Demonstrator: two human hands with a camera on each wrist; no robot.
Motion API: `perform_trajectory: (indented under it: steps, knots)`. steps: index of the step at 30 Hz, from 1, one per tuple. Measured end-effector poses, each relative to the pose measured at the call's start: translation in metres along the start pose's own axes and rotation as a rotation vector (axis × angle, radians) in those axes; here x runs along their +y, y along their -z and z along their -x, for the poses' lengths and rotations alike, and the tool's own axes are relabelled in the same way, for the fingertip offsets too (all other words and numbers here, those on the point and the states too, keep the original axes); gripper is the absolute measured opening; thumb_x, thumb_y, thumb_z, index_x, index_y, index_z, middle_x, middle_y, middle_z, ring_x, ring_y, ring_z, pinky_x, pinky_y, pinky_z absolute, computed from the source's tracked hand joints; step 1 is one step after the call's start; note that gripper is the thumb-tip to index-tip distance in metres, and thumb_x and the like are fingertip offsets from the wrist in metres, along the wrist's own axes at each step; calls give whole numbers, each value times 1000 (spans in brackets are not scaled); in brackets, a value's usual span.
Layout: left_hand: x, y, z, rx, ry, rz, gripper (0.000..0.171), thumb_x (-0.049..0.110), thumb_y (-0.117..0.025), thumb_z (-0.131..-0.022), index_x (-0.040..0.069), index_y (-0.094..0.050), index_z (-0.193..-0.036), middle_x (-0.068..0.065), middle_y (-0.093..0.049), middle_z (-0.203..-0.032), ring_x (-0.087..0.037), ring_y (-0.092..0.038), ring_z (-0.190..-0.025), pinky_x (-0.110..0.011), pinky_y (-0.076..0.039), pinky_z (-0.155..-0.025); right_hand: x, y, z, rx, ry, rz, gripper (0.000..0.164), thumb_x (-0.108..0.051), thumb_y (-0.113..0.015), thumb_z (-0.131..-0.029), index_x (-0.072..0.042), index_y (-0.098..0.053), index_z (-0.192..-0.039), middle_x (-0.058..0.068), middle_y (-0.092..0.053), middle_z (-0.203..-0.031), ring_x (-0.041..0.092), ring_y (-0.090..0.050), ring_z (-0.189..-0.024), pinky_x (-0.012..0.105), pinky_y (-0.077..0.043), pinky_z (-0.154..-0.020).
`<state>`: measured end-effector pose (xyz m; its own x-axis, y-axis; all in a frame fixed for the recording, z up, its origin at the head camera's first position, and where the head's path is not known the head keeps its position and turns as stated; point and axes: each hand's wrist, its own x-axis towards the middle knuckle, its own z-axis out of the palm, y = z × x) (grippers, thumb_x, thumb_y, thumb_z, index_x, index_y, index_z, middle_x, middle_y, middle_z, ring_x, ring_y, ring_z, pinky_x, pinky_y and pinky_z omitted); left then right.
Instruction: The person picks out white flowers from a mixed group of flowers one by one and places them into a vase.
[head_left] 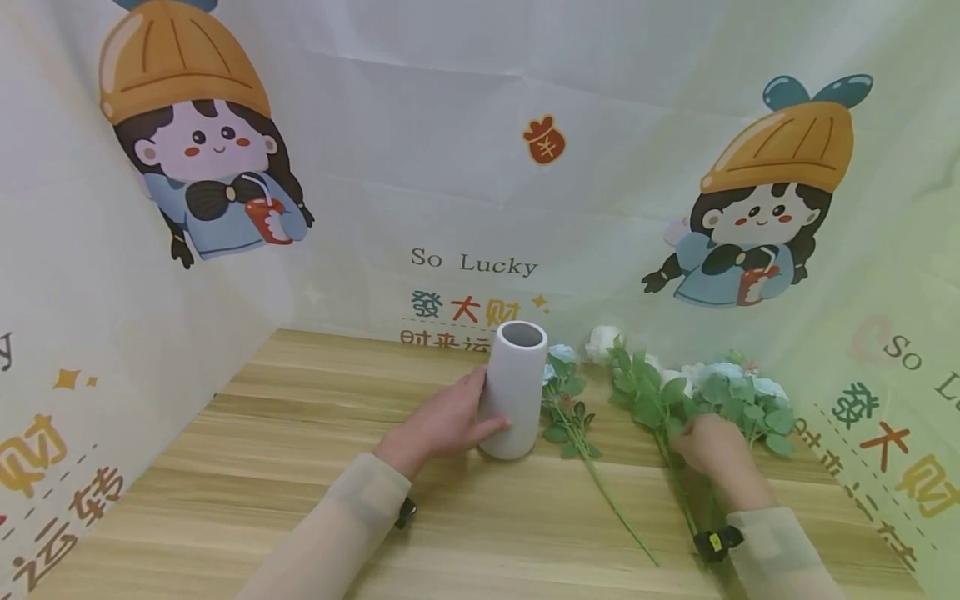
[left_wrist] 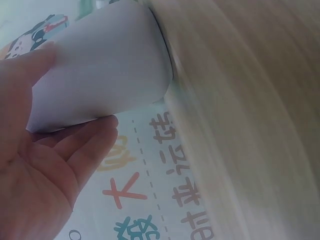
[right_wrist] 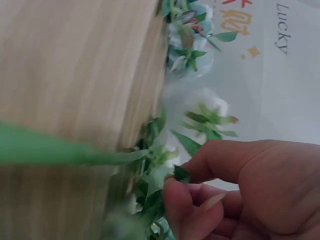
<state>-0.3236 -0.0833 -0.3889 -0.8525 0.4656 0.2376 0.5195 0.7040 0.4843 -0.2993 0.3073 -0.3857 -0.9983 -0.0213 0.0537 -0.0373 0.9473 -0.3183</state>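
Note:
A tall white vase [head_left: 512, 404] stands on the wooden table, its mouth facing up. My left hand [head_left: 446, 421] grips its lower half, with the thumb across the front and the fingers behind. In the left wrist view the fingers bend along the smooth side of the vase [left_wrist: 107, 65]. Over on the right, my right hand [head_left: 716, 454] is among artificial flowers [head_left: 660, 392] with white blooms and green leaves. Thumb and forefinger pinch the greenery at a small leaf [right_wrist: 182, 174]. A long green stem runs down past the wrist.
Between vase and right hand lies a light blue flower spray [head_left: 573, 408], its thin stem pointing toward the front. More pale blue flowers [head_left: 738, 387] lie beyond the right hand. Printed cloth [head_left: 360, 167] hangs around the back and sides of the table [head_left: 315, 467].

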Motion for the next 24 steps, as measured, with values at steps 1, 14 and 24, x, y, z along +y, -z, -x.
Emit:
perform_trajectory:
  steps: [1,14,24]
  knots:
    - [0,0,0,-1,0,2,87,45,-71,-94,0,-28,-156,-21,-50,-149,-31,-55,-135,-47,-45,-115,-1,1,0,6,-2,-14,34,-19,-57,-94,-11,-50,-61,-3,-41,-53,13,-37,-50,30,-37,-52]
    - [-1,-1,0,3,-8,11,86,45,-71,-94,1,-29,-155,-20,-51,-149,-31,-55,-134,-47,-46,-114,-19,14,3,123,45,-149,36,-23,-55,-101,4,-64,-122,29,-67,-121,47,-65,-103,56,-56,-78]
    - [-4,-2,-2,-3,-12,10,86,46,-71,-94,2,-29,-155,-19,-51,-149,-30,-55,-135,-47,-46,-114,-30,21,9,247,59,-214,38,-32,-54,-105,-1,-66,-122,24,-70,-119,40,-68,-98,54,-57,-77]
